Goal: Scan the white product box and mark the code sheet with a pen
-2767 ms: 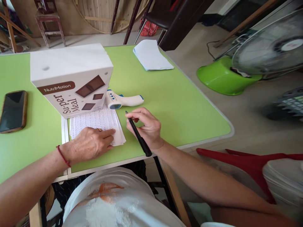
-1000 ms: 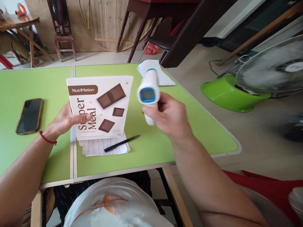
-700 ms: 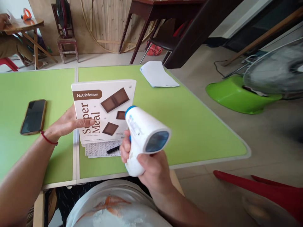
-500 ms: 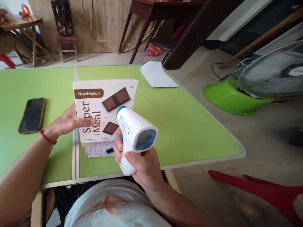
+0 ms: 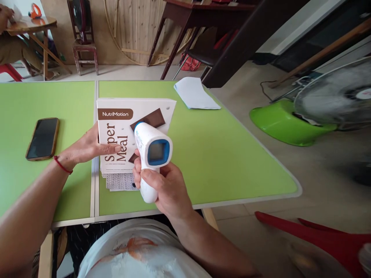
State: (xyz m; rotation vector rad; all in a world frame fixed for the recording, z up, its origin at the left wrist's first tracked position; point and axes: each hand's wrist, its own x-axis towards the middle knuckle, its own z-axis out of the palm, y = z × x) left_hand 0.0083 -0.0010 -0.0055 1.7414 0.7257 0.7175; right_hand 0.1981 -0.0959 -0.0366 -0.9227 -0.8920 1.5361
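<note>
- Thermometer gun (image 5: pixel 153 154): grasped in the right hand (image 5: pixel 168 185), in front of the white box (image 5: pixel 127 127).
- Left hand (image 5: pixel 87 148): gripping the white box at its 9 o'clock edge.
- Bench (image 5: pixel 226 166): green surface spreading from 2 to 4 o'clock, out to its pale rim (image 5: pixel 252 199).
- Paper (image 5: pixel 197 93): 1 o'clock, by the far edge.

The right hand (image 5: pixel 169 185) has traded its pen (image 5: pixel 133 185) for the thermometer (image 5: pixel 150 179), lifted toward the table's (image 5: pixel 232 162) near edge, and the left hand (image 5: pixel 89 146) has moved from the written sheets (image 5: pixel 118 182) to the box (image 5: pixel 127 129).
</note>
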